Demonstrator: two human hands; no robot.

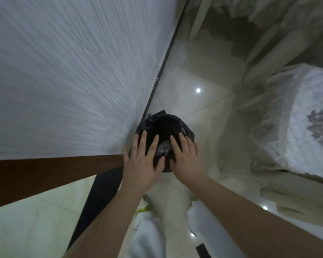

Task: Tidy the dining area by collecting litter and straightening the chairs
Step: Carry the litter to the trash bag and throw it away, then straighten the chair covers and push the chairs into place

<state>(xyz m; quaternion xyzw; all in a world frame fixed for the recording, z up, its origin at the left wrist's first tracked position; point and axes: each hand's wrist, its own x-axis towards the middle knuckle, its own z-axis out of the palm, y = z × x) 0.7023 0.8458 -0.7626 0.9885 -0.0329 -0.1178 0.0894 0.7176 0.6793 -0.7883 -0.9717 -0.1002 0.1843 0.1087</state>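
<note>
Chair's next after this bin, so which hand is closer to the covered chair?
Right. The right hand lies over the black-lined bin on the side facing the covered chair; the left hand is beside the white table.

A white wall [63,71] with a fine streaked texture fills the upper left — along its foot runs a dark brown skirting board [45,175]. A narrow dark strip [164,60] marks the wall's right-hand corner edge. The glossy pale tile floor [199,71] shows thin grout lines and small bright reflections of ceiling lights [198,90]. Low in the frame are white trouser legs [147,237] — and beside them, near the bottom edge, a small dark object [203,250], too cropped to identify.
</note>
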